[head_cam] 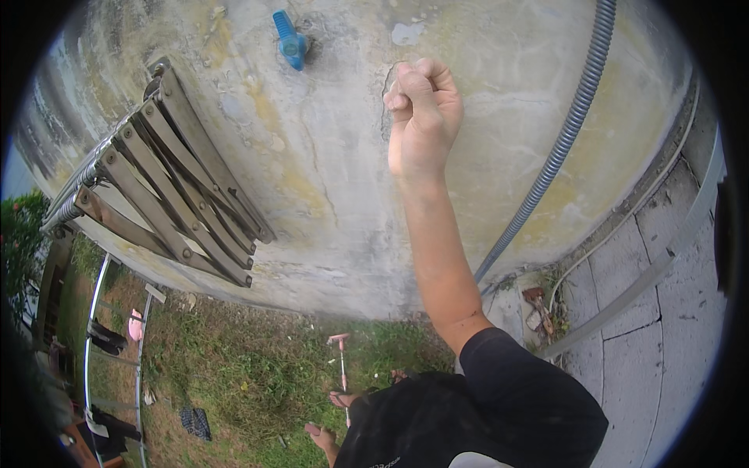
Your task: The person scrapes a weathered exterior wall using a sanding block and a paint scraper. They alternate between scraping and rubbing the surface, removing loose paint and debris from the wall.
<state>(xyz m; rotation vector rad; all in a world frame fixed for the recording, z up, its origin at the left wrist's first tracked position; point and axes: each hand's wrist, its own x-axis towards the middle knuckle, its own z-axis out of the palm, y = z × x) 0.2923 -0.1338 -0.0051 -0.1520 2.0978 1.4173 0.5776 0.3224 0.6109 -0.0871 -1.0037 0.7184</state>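
Note:
My right hand [424, 111] is raised in front of a weathered, patchy plastered wall [351, 152], beside a crack and a raised edge in its surface. The fingers are curled in with the thumb across them, pale dust is on them, and no held object shows. Further left, a blue plastic handle [291, 41] sticks out from the wall. What looks like my left hand [322, 436] is low at the bottom, small and partly hidden by my black shirt; a flat brownish thing is at its fingers, but its grip is unclear.
A folded metal scissor bracket [193, 216] juts from the wall at left. A grey corrugated conduit [562, 146] runs down at right, near paving slabs [632, 345]. Below are grass [257, 351], a pink-and-white pole tool [343, 368], a metal ladder-like rack [140, 357] with cloths, and a dark patterned cloth [195, 423].

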